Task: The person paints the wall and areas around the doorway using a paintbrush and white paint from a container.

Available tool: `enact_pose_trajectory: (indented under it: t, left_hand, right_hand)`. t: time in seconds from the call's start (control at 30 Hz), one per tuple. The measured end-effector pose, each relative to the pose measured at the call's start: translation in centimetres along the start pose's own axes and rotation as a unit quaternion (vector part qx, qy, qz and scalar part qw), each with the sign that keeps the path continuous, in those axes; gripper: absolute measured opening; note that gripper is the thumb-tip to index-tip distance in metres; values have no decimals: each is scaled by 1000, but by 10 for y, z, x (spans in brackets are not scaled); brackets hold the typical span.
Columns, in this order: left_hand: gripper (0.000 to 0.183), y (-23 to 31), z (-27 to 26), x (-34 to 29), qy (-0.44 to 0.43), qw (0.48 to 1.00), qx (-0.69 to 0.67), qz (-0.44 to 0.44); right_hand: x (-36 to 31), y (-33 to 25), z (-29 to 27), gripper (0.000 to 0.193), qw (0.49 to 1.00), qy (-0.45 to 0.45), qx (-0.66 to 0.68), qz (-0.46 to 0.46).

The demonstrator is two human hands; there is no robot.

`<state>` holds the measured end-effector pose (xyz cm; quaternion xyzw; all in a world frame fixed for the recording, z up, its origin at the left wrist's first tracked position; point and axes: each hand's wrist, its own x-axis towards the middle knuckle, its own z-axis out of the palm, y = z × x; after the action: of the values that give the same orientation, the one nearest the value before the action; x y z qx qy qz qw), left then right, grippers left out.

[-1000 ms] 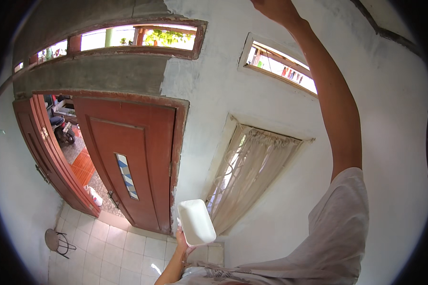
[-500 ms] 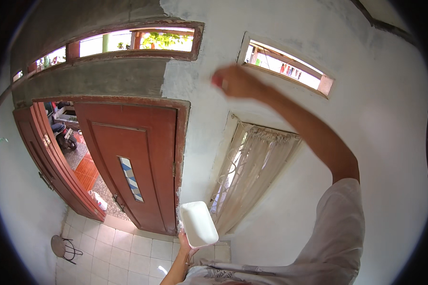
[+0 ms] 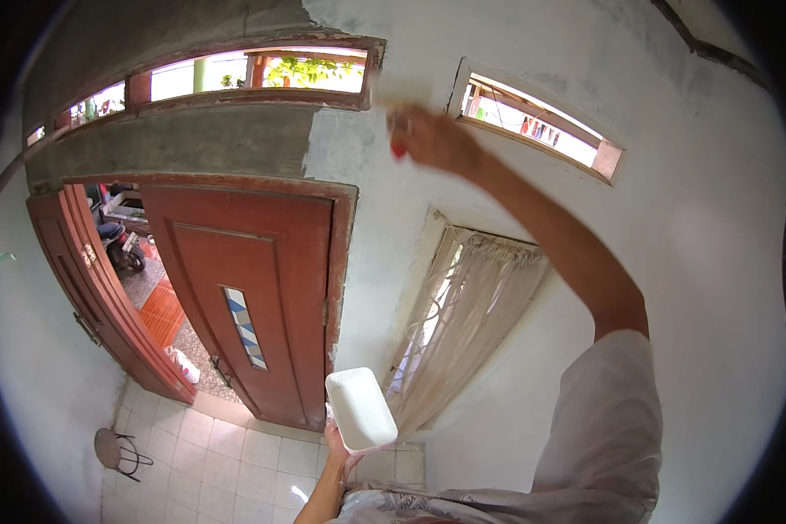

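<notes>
My right hand [image 3: 435, 141] is raised high against the wall [image 3: 349, 157], between the two narrow upper windows. Its fingers are closed on a paintbrush [image 3: 398, 148]; the red handle shows below the fist, while the pale bristle end is smeared by motion at the wall. Low in front of me, my left hand [image 3: 339, 445] grips a white rectangular tub [image 3: 362, 409] from below and from its left side. The tub is tilted, so its white inside shows. Whitish coating covers the wall around my right hand and ends in a ragged edge against bare grey plaster [image 3: 227, 144].
A reddish-brown door [image 3: 279, 262] stands left of the tub, with an open doorway and a motorbike [image 3: 127, 253] outside. A curtained window [image 3: 472, 297] lies below my right arm. A round stool [image 3: 107, 451] stands on the tiled floor [image 3: 183, 472]. Framed openings [image 3: 533, 127] interrupt the upper wall.
My right hand has turned at the wrist, and the brush's pale end now points up at the wall. The tub in my left hand stays nearly in place. The view has shifted slightly.
</notes>
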<state>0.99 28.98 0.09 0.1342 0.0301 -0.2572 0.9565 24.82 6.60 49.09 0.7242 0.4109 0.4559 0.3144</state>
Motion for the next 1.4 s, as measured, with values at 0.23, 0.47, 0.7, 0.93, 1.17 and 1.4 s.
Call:
enact_pose_trajectory:
  t: [0.23, 0.47, 0.7, 0.93, 1.17, 1.4]
  left_hand:
    - [63, 10, 14, -12, 1, 1000, 14, 14]
    - [63, 6, -17, 3, 20, 1000, 6, 24]
    - [60, 13, -3, -7, 26, 1000, 2, 12]
    - [61, 14, 20, -11, 17, 1000, 15, 13]
    - [62, 12, 15, -6, -12, 999, 7, -44]
    - [61, -5, -44, 10, 16, 998, 53, 11]
  right_hand:
    - [-39, -110, -13, 14, 910, -257, 307, 105]
    - [69, 104, -74, 27, 966, 69, 145, 204]
    - [86, 101, -83, 18, 988, 43, -20, 149]
    - [-31, -91, -9, 28, 989, -135, 50, 16]
    - [2, -43, -27, 32, 928, -118, 304, 178]
    - [96, 109, -109, 16, 981, 65, 22, 183]
